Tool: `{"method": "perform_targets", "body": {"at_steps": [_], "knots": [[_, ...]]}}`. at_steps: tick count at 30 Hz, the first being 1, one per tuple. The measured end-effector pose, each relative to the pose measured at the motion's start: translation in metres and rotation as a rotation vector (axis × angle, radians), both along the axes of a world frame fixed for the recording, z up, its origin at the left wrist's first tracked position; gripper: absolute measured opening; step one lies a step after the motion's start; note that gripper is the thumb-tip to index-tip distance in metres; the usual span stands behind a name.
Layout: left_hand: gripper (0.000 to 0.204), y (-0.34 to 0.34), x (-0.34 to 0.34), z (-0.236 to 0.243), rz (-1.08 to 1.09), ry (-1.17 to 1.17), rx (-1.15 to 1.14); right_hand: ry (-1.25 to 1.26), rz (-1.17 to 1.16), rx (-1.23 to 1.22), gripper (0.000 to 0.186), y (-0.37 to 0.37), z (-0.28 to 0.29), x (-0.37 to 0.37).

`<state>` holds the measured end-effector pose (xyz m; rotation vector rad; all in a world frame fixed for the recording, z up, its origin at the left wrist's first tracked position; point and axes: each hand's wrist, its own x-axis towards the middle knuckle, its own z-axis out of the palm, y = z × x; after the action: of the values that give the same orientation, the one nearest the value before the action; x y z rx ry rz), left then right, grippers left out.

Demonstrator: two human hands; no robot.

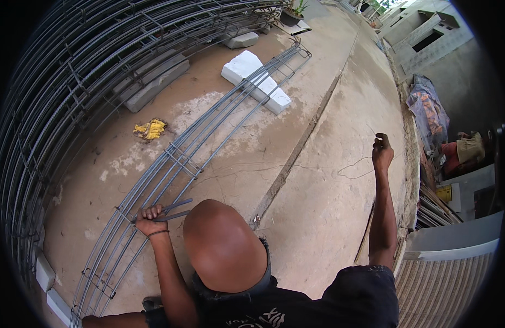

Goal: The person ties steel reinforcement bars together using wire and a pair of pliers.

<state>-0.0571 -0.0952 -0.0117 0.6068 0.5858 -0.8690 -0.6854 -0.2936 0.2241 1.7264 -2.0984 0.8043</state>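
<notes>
My left hand (150, 217) is closed around a pair of pincers (176, 210) beside a long rebar cage (181, 158). The tool's two dark handles spread toward the right; its jaws are hidden by my fingers. The cage is made of slim ribbed bars joined by square stirrups. Its far end rests on a white block (247, 68). Out to the right, my right hand (382, 150) is raised with curled fingers, apparently pinching a thin wire (351, 174) that loops beside it. My bent knee (222, 240) rises between my arms.
Stacked rebar cages (50, 93) fill the left side, propped on concrete blocks (157, 82). Yellow gloves (150, 129) lie on the ground. A groove (301, 147) crosses the concrete. At right are a covered pile (428, 104), a bent figure in tan and red (465, 152), and corrugated sheeting (449, 290).
</notes>
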Motion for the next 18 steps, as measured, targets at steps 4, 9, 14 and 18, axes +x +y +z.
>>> {"method": "perform_targets", "body": {"at_steps": [4,9,14,18], "knots": [[0.039,-0.004,-0.006,0.001,-0.004,-0.006,-0.033,0.109,-0.528,-0.420,0.022,-0.013,0.095,-0.080],[0.040,0.004,0.006,0.012,0.014,0.006,0.112,0.610,-0.322,-0.218,0.045,-0.011,0.065,0.026],[0.032,-0.003,-0.005,0.023,0.019,0.120,0.227,-0.241,0.971,0.565,0.045,0.081,-0.047,0.290],[0.031,-0.011,-0.009,0.037,-0.006,0.229,0.329,-0.129,1.395,0.979,0.043,0.115,-0.094,0.440]]}}
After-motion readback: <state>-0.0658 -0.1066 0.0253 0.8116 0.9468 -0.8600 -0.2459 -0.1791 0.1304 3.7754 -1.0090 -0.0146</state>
